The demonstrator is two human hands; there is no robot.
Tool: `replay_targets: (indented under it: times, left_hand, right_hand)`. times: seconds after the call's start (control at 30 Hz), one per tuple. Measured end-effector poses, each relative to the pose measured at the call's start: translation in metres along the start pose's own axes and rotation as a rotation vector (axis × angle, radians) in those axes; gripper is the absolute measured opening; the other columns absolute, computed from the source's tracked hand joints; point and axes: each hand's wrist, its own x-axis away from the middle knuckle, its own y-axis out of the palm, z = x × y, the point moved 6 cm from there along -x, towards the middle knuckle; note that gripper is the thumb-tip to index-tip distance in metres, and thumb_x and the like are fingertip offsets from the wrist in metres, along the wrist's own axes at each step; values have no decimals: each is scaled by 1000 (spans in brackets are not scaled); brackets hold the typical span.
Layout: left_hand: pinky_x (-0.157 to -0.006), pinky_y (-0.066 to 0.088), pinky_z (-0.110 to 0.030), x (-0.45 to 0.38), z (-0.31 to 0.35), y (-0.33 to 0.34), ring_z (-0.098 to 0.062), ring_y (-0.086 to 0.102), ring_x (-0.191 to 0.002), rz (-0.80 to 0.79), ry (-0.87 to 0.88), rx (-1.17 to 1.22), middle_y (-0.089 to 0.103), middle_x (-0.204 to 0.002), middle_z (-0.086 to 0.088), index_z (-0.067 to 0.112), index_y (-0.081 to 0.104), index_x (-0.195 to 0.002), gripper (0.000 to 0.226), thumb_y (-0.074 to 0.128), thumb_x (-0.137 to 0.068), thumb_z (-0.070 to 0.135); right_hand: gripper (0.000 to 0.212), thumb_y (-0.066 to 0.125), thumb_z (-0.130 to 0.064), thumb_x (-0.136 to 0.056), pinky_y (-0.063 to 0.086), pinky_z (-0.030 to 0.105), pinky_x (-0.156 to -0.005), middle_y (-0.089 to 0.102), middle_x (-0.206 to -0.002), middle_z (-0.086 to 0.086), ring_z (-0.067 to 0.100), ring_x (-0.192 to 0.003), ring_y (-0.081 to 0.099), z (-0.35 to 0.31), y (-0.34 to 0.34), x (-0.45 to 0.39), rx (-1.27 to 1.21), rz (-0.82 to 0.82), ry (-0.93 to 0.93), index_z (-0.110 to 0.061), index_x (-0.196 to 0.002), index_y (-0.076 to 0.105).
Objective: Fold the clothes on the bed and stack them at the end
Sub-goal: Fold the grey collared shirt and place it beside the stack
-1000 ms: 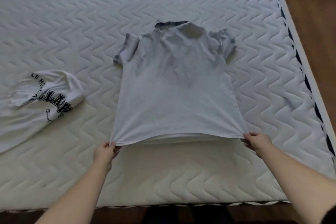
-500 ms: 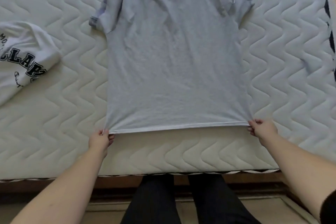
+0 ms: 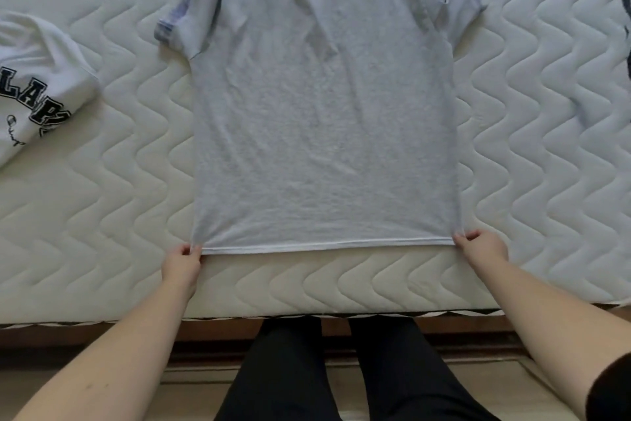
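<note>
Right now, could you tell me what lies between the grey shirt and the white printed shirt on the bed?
In the head view, only bare quilted mattress separates the grey shirt from the white printed shirt; the two garments lie apart.

The top edge cut off my grey shirt's (image 3: 324, 113) collar. My white printed shirt (image 3: 37, 79) ran off the left edge, its lettering only partly readable.

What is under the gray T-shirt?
The gray T-shirt lies spread flat on the white quilted mattress, which shows all around it. Whatever lies directly beneath the cloth is covered and cannot be seen.
</note>
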Motion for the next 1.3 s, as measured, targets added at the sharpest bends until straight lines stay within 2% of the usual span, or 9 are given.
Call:
replay_targets:
  times: [0.07, 0.17, 0.33, 0.47, 0.63, 0.8, 1.0, 1.3]
  left_hand:
    - [-88, 47, -44, 2, 7, 1, -38, 60, -101, 17, 34, -55, 65, -111, -23, 0, 63, -112, 27, 63, -93, 19]
    - [-90, 50, -48, 6, 18, 1, -37, 61, -100, 24, 62, -69, 65, -111, -21, 3, 60, -113, 34, 72, -83, 14]
    - [-92, 49, -46, 10, 42, -10, -36, 59, -105, 117, 133, -192, 63, -114, -13, 15, 58, -114, 45, 76, -73, 20]
    - [-94, 46, -42, 6, 72, -11, -35, 56, -107, 119, 233, -172, 61, -114, -17, 12, 60, -116, 41, 72, -78, 18]
    - [-94, 47, -43, -6, 126, -11, -33, 56, -105, 75, 419, -157, 59, -113, -18, 8, 60, -117, 38, 69, -80, 12]
    - [-98, 40, -36, -28, 192, -15, -30, 55, -109, 49, 601, -159, 57, -116, -18, 9, 60, -121, 39, 67, -82, 10]
    - [-101, 39, -36, -69, 271, -22, -30, 54, -114, 27, 695, -115, 55, -122, -17, 8, 56, -126, 37, 59, -90, 12]
    - [-99, 36, -33, -150, 403, -46, -33, 51, -120, 67, 770, -106, 54, -129, -20, 7, 50, -133, 40, 55, -95, 20]
  right_hand:
    - [34, 73, -27, -84, 47, 43, -93, 65, -114, 20, 38, -107, 60, -9, -5, 5, 28, 52, -6, -5, -109, 64]
    - [47, 71, -22, -81, 43, 46, -99, 55, -127, 21, 40, -116, 53, -31, -14, 16, 80, 171, -38, -10, -124, 56]
    - [56, 67, -17, -83, 34, 47, -103, 48, -133, 23, 41, -124, 44, -97, -14, 35, 89, 300, -219, -10, -135, 50]
    - [54, 63, -19, -86, 29, 44, -107, 46, -136, 21, 38, -128, 40, -161, 4, 48, 87, 224, -375, -11, -137, 49]
    - [50, 61, -20, -90, 27, 43, -110, 47, -136, 16, 33, -130, 39, -248, 33, 64, 99, 126, -582, -13, -138, 49]
    - [55, 60, -22, -92, 26, 41, -112, 45, -143, 12, 31, -134, 36, -329, 56, 76, 124, 67, -717, -16, -144, 43]
    - [60, 57, -25, -94, 21, 36, -113, 40, -150, 8, 27, -138, 34, -416, 83, 77, 219, 60, -891, -19, -150, 36]
    - [64, 48, -37, -99, 12, 38, -120, 15, -163, -3, 19, -150, 12, -537, 116, 63, 255, 58, -1020, -25, -156, 20]
